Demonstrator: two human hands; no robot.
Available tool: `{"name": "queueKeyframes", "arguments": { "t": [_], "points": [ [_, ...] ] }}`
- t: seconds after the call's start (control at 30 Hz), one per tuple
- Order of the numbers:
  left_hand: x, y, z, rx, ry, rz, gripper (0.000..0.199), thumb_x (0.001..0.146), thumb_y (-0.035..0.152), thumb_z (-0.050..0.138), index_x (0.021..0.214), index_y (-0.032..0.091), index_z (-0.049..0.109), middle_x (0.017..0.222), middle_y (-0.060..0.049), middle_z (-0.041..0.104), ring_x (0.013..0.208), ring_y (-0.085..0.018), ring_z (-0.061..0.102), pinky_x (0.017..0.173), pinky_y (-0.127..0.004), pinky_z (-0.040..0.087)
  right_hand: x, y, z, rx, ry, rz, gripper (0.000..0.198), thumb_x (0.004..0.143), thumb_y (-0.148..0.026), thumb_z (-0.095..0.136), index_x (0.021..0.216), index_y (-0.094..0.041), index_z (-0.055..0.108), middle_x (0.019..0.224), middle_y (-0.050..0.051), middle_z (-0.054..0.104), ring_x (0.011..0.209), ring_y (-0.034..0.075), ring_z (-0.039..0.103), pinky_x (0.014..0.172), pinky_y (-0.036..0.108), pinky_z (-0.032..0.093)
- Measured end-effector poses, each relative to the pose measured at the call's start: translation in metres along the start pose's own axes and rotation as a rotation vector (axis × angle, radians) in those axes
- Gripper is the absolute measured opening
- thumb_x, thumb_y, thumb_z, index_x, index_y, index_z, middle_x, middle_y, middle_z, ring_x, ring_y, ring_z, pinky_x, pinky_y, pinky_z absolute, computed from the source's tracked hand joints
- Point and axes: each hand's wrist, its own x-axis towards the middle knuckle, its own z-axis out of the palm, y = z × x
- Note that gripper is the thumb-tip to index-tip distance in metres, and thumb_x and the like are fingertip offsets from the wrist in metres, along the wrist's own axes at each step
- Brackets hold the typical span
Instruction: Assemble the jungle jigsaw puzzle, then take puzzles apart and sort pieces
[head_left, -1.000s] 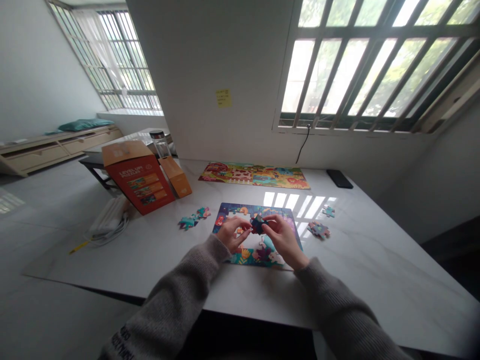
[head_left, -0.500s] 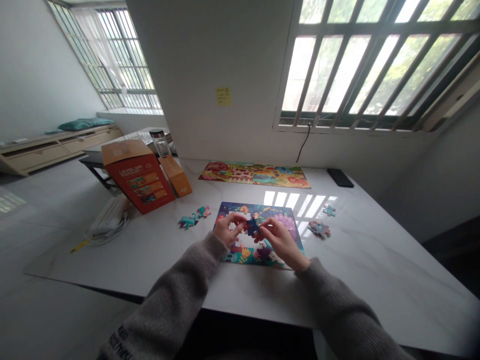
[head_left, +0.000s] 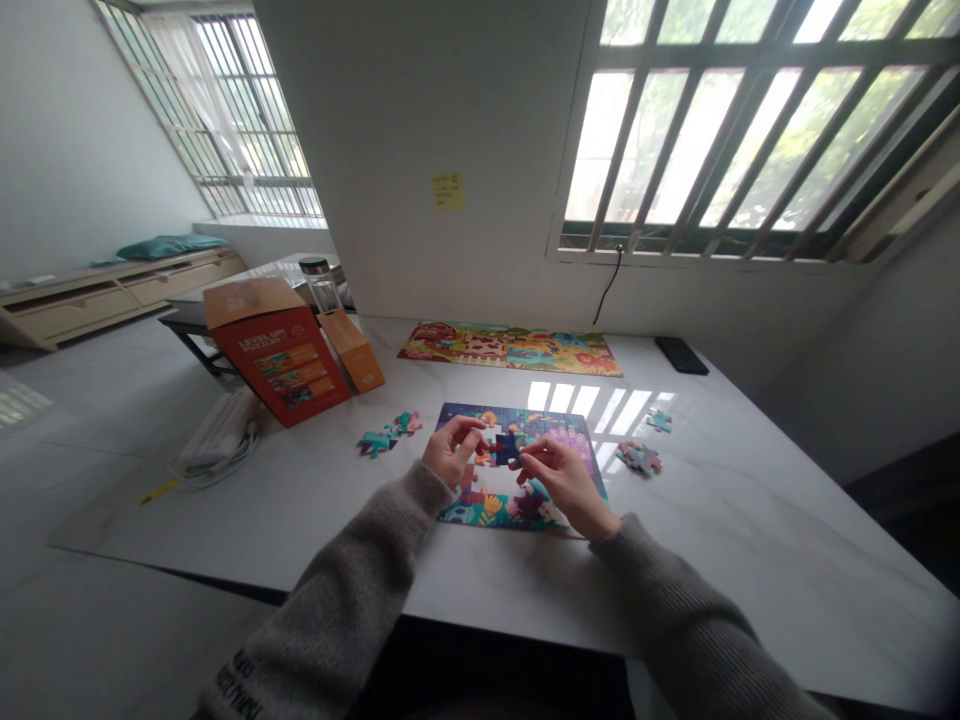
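Observation:
A dark blue puzzle piece (head_left: 508,449) is over the gap in a partly assembled jigsaw puzzle (head_left: 491,510) with a colourful picture on it. Thumb and fingers of my right hand (head_left: 564,484) pinch this piece at its right edge. On its left side is my left hand (head_left: 451,452), its thumb and forefinger drawn together close to the piece's reddish edge. Whether anything sits between those left fingertips is too small to tell. White tabletop shows through the puzzle's gap, and my hands cover parts of its left and right sides.
Loose puzzle pieces lie left (head_left: 388,436) and right (head_left: 639,458) of the puzzle, with a single piece (head_left: 659,421) farther back. Behind is a long finished puzzle (head_left: 510,349). A red puzzle box (head_left: 289,365), a power strip (head_left: 217,435) and a phone (head_left: 681,356) are also on the table.
My left hand has shifted slightly left, away from the dark blue piece. The piece now looks flatter and a little higher over the gap; my right hand stays at its edge.

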Motion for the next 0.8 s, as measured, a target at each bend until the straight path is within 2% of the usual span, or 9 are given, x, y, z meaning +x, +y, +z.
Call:
{"name": "queueKeyframes", "arguments": {
  "t": [0.07, 0.2, 0.3, 0.37, 0.43, 0.5, 0.57, 0.7, 0.8],
  "points": [
    [-0.001, 0.001, 0.000, 0.013, -0.033, -0.050, 0.025, 0.093, 0.037, 0.058, 0.104, 0.015, 0.062, 0.079, -0.003, 0.067, 0.073, -0.014, 0.066, 0.067, -0.026, 0.055, 0.000, 0.000, 0.001, 0.000, -0.004, -0.005, 0.032, 0.080, -0.045, 0.074, 0.084, -0.019, 0.056, 0.077, 0.003, 0.074, 0.061, 0.014, 0.068, 0.059, 0.026, 0.050],
    [-0.004, 0.005, 0.002, -0.011, -0.192, -0.132, 0.040, 0.087, 0.040, 0.065, 0.119, 0.017, 0.059, 0.076, -0.001, 0.061, 0.069, -0.015, 0.063, 0.048, -0.019, 0.049, -0.001, 0.004, 0.001, -0.024, -0.047, -0.007, 0.031, 0.083, -0.045, 0.071, 0.087, -0.019, 0.056, 0.080, 0.005, 0.074, 0.064, 0.015, 0.069, 0.061, 0.028, 0.052],
    [-0.004, 0.005, 0.001, -0.033, -0.230, -0.152, 0.042, 0.085, 0.041, 0.067, 0.118, 0.016, 0.061, 0.074, 0.000, 0.057, 0.062, -0.012, 0.059, 0.044, -0.018, 0.047, -0.001, 0.004, -0.003, -0.174, -0.077, -0.047, 0.026, 0.089, -0.045, 0.064, 0.092, -0.019, 0.059, 0.081, 0.006, 0.073, 0.066, 0.018, 0.069, 0.062, 0.032, 0.055],
    [-0.002, 0.003, 0.001, -0.051, -0.204, -0.176, 0.041, 0.084, 0.042, 0.068, 0.114, 0.014, 0.062, 0.073, 0.000, 0.056, 0.058, -0.011, 0.056, 0.044, -0.018, 0.048, -0.002, 0.002, -0.008, -0.393, 0.001, -0.176, 0.022, 0.091, -0.041, 0.062, 0.096, -0.020, 0.061, 0.087, 0.007, 0.072, 0.075, 0.020, 0.070, 0.067, 0.035, 0.056],
    [-0.001, 0.000, 0.000, -0.072, -0.187, -0.200, 0.042, 0.083, 0.043, 0.070, 0.112, 0.013, 0.062, 0.072, 0.001, 0.056, 0.057, -0.010, 0.056, 0.044, -0.019, 0.049, -0.002, -0.001, -0.012, -0.613, 0.063, -0.373, 0.022, 0.090, -0.035, 0.062, 0.107, -0.021, 0.062, 0.106, 0.011, 0.069, 0.096, 0.024, 0.068, 0.080, 0.040, 0.057],
    [-0.001, -0.002, 0.001, -0.080, -0.203, -0.215, 0.043, 0.082, 0.043, 0.070, 0.112, 0.013, 0.061, 0.071, 0.000, 0.058, 0.058, -0.011, 0.058, 0.045, -0.019, 0.049, -0.004, -0.004, -0.013, -0.758, 0.012, -0.543, 0.031, 0.090, -0.030, 0.063, 0.120, -0.024, 0.059, 0.127, 0.012, 0.061, 0.119, 0.027, 0.058, 0.095, 0.045, 0.052],
    [-0.002, -0.002, 0.002, -0.068, -0.237, -0.218, 0.042, 0.082, 0.042, 0.070, 0.112, 0.013, 0.062, 0.072, -0.001, 0.060, 0.060, -0.012, 0.060, 0.046, -0.019, 0.047, -0.005, -0.006, -0.012, -0.836, -0.092, -0.620, 0.037, 0.091, -0.027, 0.062, 0.128, -0.026, 0.056, 0.132, 0.011, 0.057, 0.125, 0.027, 0.053, 0.102, 0.047, 0.048],
    [-0.001, 0.001, 0.000, -0.020, -0.249, -0.207, 0.043, 0.084, 0.043, 0.067, 0.114, 0.013, 0.063, 0.073, -0.003, 0.065, 0.062, -0.014, 0.062, 0.048, -0.021, 0.047, -0.004, -0.004, -0.013, -0.920, -0.133, -0.607, 0.040, 0.093, -0.028, 0.061, 0.132, -0.028, 0.054, 0.125, 0.010, 0.062, 0.116, 0.027, 0.057, 0.098, 0.046, 0.049],
    [0.003, 0.004, -0.010, 0.057, -0.111, -0.133, 0.039, 0.090, 0.042, 0.057, 0.114, 0.012, 0.064, 0.075, -0.004, 0.068, 0.067, -0.015, 0.063, 0.059, -0.025, 0.051, 0.001, 0.001, -0.025, -1.027, -0.089, -0.557, 0.042, 0.090, -0.029, 0.064, 0.132, -0.027, 0.056, 0.121, 0.010, 0.065, 0.112, 0.029, 0.058, 0.094, 0.047, 0.049]
  ]
}}
